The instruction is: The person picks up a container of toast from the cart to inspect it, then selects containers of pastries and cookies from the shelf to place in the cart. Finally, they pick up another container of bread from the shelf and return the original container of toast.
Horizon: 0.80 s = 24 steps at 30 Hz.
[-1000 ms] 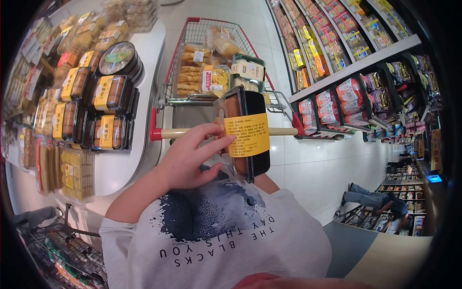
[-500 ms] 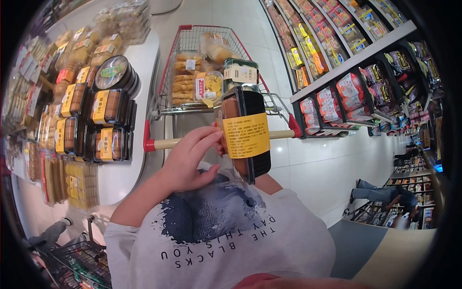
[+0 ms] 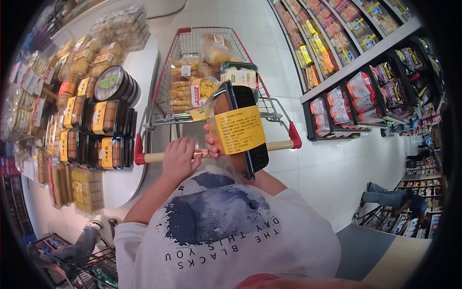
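Yellow-banded, the pack (image 3: pixel 238 132) is standing tilted in the right hand (image 3: pixel 212 146), its top leaning toward eleven o'clock; black tray side is facing right, clear lid left. Right hand is gripping the pack, fingers curling at its nine o'clock edge; thumb position: cannot tell. Left hand (image 3: pixel 179 156), between eight and nine from the pack, is lying palm down across the handle (image 3: pixel 279 145), fingers extended and close together, thumb slightly apart.

Directions below taken from the pack, as viewed.
- Between eleven and twelve: cart (image 3: pixel 168 98) is carrying pastry packs (image 3: pixel 185 86), a bag of buns (image 3: pixel 216 49) and a green-topped box (image 3: pixel 239 76).
- Nine to ten: desk (image 3: pixel 147 72) is bearing stacked black trays (image 3: pixel 107 118), round tubs (image 3: pixel 113 84) and clear packs; similar yellow bands are showing on the trays.
- Two: shelf (image 3: pixel 365 50) is holding bagged goods (image 3: pixel 362 91).
- Between three and four: a person (image 3: pixel 397 198) is appearing near racks.
- Between seven and eight: another cart (image 3: pixel 96 272) is showing partly.
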Each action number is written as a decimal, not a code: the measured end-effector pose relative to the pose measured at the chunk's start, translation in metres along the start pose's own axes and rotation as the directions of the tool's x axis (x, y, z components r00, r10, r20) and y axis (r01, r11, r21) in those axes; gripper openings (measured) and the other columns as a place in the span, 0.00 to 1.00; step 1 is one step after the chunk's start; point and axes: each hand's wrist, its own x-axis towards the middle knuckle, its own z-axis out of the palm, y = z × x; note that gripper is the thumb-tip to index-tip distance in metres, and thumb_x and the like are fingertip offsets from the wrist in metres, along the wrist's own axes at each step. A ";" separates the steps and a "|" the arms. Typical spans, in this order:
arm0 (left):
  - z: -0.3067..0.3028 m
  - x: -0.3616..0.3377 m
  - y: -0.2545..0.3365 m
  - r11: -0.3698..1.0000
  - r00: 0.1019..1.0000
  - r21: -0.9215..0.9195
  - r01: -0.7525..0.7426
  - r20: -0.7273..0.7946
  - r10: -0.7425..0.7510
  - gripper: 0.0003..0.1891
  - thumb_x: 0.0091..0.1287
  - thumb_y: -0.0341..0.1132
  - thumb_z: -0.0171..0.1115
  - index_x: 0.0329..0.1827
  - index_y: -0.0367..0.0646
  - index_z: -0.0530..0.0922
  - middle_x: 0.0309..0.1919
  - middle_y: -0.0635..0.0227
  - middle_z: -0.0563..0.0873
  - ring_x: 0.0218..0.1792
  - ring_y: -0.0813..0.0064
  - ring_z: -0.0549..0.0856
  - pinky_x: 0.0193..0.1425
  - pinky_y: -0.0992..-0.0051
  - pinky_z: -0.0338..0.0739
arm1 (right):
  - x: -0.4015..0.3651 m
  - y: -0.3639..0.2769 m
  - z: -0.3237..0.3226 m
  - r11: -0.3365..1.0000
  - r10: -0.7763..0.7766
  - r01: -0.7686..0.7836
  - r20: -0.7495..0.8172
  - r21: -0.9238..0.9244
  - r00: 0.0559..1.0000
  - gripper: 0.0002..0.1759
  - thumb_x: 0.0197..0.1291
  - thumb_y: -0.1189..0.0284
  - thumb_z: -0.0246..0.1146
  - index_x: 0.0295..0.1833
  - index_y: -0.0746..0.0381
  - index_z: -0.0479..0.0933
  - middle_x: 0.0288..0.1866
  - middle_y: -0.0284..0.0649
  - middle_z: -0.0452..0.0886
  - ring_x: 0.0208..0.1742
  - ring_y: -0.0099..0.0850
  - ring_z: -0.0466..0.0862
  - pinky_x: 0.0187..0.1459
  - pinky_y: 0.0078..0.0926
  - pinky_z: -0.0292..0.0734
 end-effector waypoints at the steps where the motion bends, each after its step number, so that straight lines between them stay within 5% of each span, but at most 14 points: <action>1: 0.001 0.002 0.000 1.000 1.000 0.002 0.006 -0.011 -0.006 0.17 0.53 0.42 0.57 0.42 0.40 0.76 0.41 0.60 0.78 0.44 0.61 0.77 0.49 0.63 0.69 | 0.001 -0.003 -0.004 0.999 0.029 -0.029 0.007 0.018 1.000 0.40 0.58 0.45 0.51 0.65 0.66 0.59 0.42 0.44 0.69 0.39 0.35 0.73 0.41 0.29 0.71; 6: 0.007 0.006 0.000 0.998 0.995 0.056 0.018 -0.095 -0.012 0.16 0.47 0.43 0.61 0.36 0.43 0.76 0.25 0.68 0.74 0.28 0.68 0.76 0.35 0.68 0.68 | 0.005 -0.016 -0.012 0.971 0.227 -0.232 0.088 0.053 0.970 0.40 0.57 0.47 0.53 0.66 0.65 0.57 0.44 0.46 0.68 0.42 0.39 0.74 0.44 0.33 0.72; 9: 0.013 0.006 -0.006 0.995 0.997 0.090 0.043 -0.062 -0.038 0.15 0.53 0.46 0.55 0.34 0.43 0.76 0.22 0.67 0.73 0.25 0.67 0.75 0.33 0.68 0.66 | 0.012 -0.020 -0.018 0.954 0.263 -0.284 0.193 0.091 0.945 0.40 0.57 0.48 0.55 0.66 0.65 0.57 0.45 0.47 0.68 0.42 0.40 0.75 0.45 0.35 0.73; 19: 0.023 0.041 -0.028 0.993 0.989 0.119 0.012 -0.151 0.006 0.13 0.46 0.45 0.61 0.28 0.47 0.73 0.19 0.70 0.70 0.22 0.70 0.72 0.28 0.69 0.63 | 0.026 -0.034 -0.031 0.988 0.151 -0.139 -0.194 0.074 0.969 0.42 0.55 0.46 0.55 0.65 0.68 0.57 0.43 0.47 0.68 0.39 0.38 0.75 0.42 0.31 0.74; 20: 0.025 0.045 -0.031 0.993 0.990 0.120 0.014 -0.143 0.004 0.13 0.47 0.45 0.61 0.29 0.46 0.74 0.20 0.71 0.70 0.22 0.70 0.72 0.28 0.69 0.63 | 0.029 -0.034 -0.051 0.994 0.109 -0.106 -0.193 0.028 0.975 0.43 0.55 0.46 0.55 0.65 0.68 0.58 0.43 0.47 0.69 0.38 0.38 0.75 0.42 0.31 0.74; 22: 0.028 0.054 -0.038 0.992 0.991 0.124 0.009 -0.137 0.008 0.13 0.48 0.45 0.61 0.30 0.46 0.74 0.20 0.71 0.70 0.22 0.70 0.72 0.28 0.69 0.63 | 0.042 -0.042 -0.039 0.898 0.021 -0.111 -0.211 -0.425 0.977 0.43 0.54 0.45 0.55 0.64 0.69 0.59 0.42 0.47 0.69 0.37 0.37 0.75 0.41 0.30 0.73; 23: 0.030 0.058 -0.041 0.992 0.990 0.127 0.004 -0.138 0.014 0.14 0.49 0.45 0.61 0.30 0.46 0.75 0.20 0.71 0.71 0.22 0.70 0.72 0.28 0.69 0.63 | 0.047 -0.050 -0.031 0.640 -0.030 -0.146 -0.214 -0.754 0.976 0.43 0.54 0.44 0.54 0.64 0.69 0.59 0.41 0.46 0.70 0.37 0.37 0.75 0.40 0.29 0.73; 24: 0.031 0.062 -0.045 0.992 0.990 0.129 -0.002 -0.140 0.021 0.14 0.49 0.45 0.61 0.31 0.46 0.75 0.20 0.71 0.71 0.22 0.70 0.72 0.28 0.70 0.63 | 0.052 -0.055 -0.025 0.451 -0.067 -0.156 -0.207 -0.879 0.976 0.43 0.54 0.44 0.54 0.63 0.69 0.60 0.41 0.46 0.70 0.36 0.36 0.75 0.39 0.29 0.73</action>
